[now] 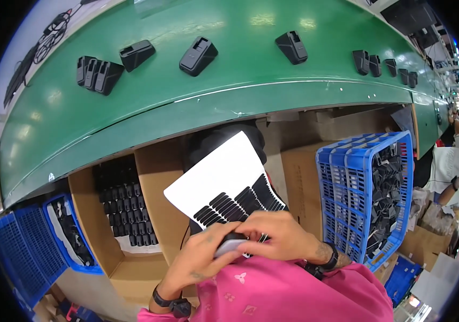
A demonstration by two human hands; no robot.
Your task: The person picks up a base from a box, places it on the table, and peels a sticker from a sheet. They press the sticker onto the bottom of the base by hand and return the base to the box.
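Note:
My left hand [200, 257] is closed around a small rounded black-and-grey plastic part [230, 244], close to my body. Thumb and fingers of my right hand [280, 236] press together on the part's other side. Much of the part is hidden by the fingers, so its exact kind cannot be made out. Just beyond the hands, a white backing sheet [218, 169] with rows of black strip-shaped stickers lies over my lap. Its near edge runs under my hands.
Black wedge-shaped plastic housings [198, 56] stand spaced along the green bench [149, 102]. At left, a cardboard box [157, 188] holds rows of black parts, beside a blue crate [31, 249]. A tilted blue crate [344, 198] full of black parts stands right. Another person [446, 166] sits farther right.

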